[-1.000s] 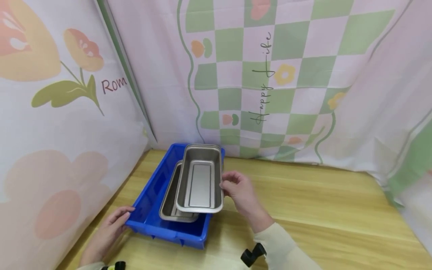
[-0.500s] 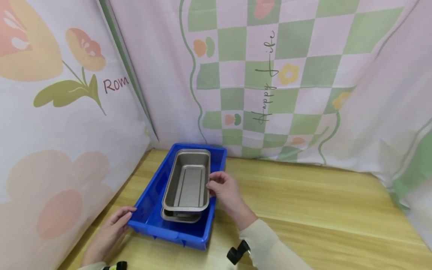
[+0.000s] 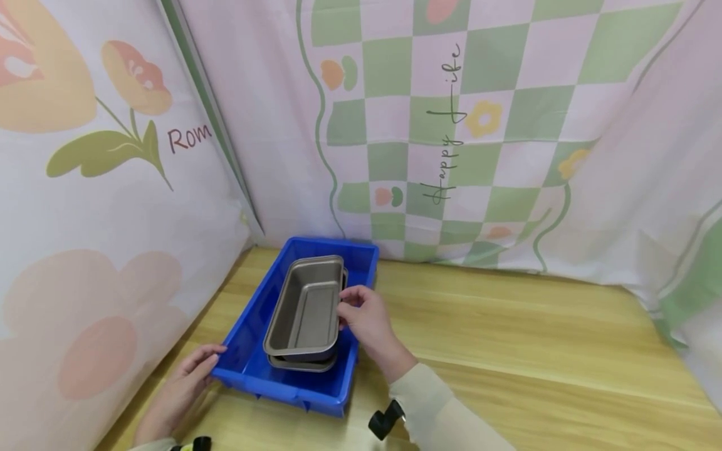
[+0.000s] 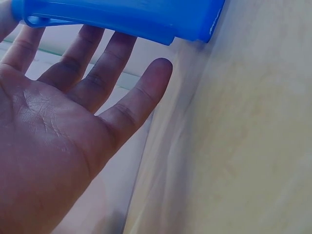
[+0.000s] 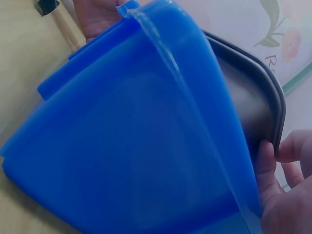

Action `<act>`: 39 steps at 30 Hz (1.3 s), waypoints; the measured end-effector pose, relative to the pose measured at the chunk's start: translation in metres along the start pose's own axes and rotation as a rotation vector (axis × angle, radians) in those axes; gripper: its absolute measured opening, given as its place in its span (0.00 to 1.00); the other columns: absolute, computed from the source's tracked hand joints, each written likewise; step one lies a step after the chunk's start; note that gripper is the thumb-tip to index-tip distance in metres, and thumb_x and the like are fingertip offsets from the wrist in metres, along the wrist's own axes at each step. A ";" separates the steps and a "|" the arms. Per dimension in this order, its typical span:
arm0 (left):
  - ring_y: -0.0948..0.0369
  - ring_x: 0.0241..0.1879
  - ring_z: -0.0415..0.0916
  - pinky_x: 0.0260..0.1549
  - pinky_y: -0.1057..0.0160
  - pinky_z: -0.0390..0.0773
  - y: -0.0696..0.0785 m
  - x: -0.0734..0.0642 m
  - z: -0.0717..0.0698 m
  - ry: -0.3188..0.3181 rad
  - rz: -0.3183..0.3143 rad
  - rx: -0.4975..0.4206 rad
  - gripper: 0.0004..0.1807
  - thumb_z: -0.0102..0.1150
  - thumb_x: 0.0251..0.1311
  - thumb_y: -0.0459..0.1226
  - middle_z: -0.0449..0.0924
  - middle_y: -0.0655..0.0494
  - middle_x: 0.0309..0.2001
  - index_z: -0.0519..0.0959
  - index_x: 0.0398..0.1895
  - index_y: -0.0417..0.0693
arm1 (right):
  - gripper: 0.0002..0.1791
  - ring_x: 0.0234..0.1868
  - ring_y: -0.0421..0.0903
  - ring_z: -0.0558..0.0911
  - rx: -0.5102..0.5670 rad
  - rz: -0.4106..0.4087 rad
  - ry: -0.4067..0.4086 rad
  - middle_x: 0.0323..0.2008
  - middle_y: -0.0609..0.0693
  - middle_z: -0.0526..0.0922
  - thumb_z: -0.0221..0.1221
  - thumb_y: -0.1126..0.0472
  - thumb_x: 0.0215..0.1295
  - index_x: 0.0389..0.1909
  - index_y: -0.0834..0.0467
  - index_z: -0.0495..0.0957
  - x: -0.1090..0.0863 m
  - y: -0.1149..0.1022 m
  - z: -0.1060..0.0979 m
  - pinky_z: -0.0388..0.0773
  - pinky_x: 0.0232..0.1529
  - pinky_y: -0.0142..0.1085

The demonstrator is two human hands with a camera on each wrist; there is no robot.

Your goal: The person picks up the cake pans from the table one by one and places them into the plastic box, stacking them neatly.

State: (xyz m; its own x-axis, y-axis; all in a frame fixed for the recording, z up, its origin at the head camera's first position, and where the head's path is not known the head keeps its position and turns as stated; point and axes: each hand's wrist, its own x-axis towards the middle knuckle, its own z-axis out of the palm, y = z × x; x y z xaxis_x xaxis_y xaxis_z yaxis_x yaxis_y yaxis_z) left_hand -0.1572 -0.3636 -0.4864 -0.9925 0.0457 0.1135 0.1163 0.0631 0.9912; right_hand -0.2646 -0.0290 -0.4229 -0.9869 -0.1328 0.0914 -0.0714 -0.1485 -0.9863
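Note:
A metal loaf pan [image 3: 316, 307] sits slightly tilted over another loaf pan [image 3: 304, 364] inside the blue plastic bin [image 3: 282, 389]. My right hand [image 3: 368, 322] pinches the upper pan's right rim between thumb and fingers. In the right wrist view this pan [image 5: 246, 92] has a doubled edge; whether two are nested I cannot tell. Most of the lower pan is hidden. At the bin's near left corner, my left hand [image 3: 186, 379] holds the rim. From the left wrist, that hand [image 4: 58, 131] has its thumb and fingers on the bin's edge [image 4: 126, 17], its little finger apart from it.
A wooden table [image 3: 536, 351] supports the bin. Behind stands a checked, flowered curtain [image 3: 429, 156], and a printed panel [image 3: 124, 238] rises along the left. The bin is close to the corner where both meet.
My right hand has brought the upper pan left and lower, from over the bin's right side to above the other pan. My left hand has stayed at the bin's corner.

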 end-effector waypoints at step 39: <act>0.71 0.49 0.73 0.45 0.71 0.76 0.000 -0.006 -0.009 0.054 0.016 0.132 0.14 0.46 0.75 0.35 0.75 0.61 0.52 0.74 0.54 0.35 | 0.07 0.36 0.44 0.79 -0.397 -0.093 -0.068 0.34 0.49 0.80 0.61 0.68 0.59 0.38 0.62 0.79 -0.029 0.011 -0.001 0.79 0.38 0.36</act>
State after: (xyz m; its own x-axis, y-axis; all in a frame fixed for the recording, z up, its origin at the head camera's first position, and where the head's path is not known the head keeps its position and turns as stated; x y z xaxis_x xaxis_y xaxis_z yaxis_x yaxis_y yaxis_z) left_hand -0.1515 -0.3726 -0.4866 -0.9907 -0.0055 0.1361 0.1325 0.1932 0.9722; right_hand -0.2374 -0.0255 -0.4369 -0.9628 -0.2032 0.1783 -0.2231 0.2245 -0.9486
